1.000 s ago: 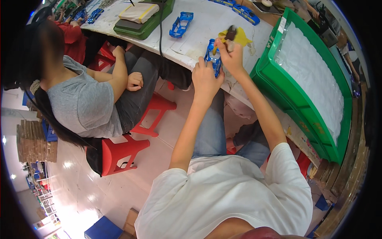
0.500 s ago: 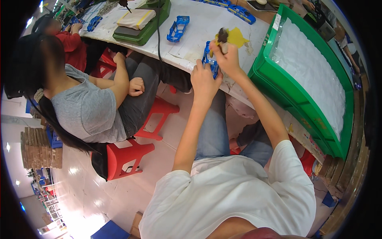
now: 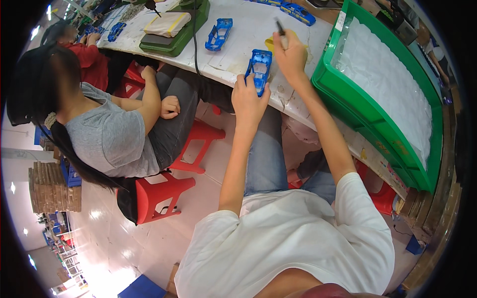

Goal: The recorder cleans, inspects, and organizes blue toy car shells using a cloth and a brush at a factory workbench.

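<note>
My left hand (image 3: 248, 102) grips the near end of a blue toy car body (image 3: 260, 67), with its fingers along one side and the thumb on the other. The body has open window gaps and tilts up above the table's front edge. Just right of it, my right hand (image 3: 292, 55) is closed around a slim dark pen-like tool (image 3: 281, 29), whose upper end sticks out above the fingers, smeared by motion. Behind that hand lies a yellow piece (image 3: 270, 43), partly hidden. A second blue car body (image 3: 219, 35) rests on the table to the left.
A green crate (image 3: 348, 99) with a clear-wrapped white load stands at the right. More blue car bodies (image 3: 297, 13) lie at the table's far side. To the left are a green fixture (image 3: 166, 48), a hanging cable (image 3: 196, 39) and a seated co-worker (image 3: 117, 126) in grey.
My right hand has moved up and away from the car body, with the dark tool turned upright. The left hand has shifted slightly left, and the car body now shows its top.
</note>
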`<state>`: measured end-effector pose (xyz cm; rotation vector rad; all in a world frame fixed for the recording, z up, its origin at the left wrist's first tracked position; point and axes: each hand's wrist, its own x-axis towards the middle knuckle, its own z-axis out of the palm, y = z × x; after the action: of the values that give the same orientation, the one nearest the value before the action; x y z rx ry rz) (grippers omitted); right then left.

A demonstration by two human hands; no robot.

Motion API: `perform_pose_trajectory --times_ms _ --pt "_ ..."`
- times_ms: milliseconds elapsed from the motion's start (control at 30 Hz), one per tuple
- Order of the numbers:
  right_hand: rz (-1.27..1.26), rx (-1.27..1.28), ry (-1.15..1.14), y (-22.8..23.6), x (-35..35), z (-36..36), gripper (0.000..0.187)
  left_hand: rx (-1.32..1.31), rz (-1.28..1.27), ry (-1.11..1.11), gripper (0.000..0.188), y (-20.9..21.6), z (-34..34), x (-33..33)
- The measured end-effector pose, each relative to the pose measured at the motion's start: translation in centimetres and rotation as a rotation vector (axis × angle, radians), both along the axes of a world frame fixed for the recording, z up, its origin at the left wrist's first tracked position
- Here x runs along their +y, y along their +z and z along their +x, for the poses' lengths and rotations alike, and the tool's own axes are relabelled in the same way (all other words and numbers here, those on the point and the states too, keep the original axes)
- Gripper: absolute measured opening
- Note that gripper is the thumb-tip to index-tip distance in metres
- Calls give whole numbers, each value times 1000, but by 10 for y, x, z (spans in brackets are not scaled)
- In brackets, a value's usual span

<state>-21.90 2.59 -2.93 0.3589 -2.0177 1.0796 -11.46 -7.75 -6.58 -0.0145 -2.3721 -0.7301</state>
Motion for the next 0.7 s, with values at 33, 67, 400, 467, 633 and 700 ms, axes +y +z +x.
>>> perform_pose_trajectory --times_ms 33,67,400,467,633,700 --pt "-1 2 0 -7 1 -2 28 41 19 14 33 -1 3 -1" --pt "95 -13 -38 -15 2 -4 27 57 11 31 34 -2 6 -4" --pt "534 -455 -316 -31 8 -5 64 166 52 158 32 13 28 -14" --pt "515 -318 -313 -27 4 1 61 183 36 173 32 15 24 -12" --pt "-385 -499 627 -32 0 23 34 214 36 187 35 9 8 -4" --pt "-568 -744 853 -25 -2 38 28 255 6 173 37 5 1 4"
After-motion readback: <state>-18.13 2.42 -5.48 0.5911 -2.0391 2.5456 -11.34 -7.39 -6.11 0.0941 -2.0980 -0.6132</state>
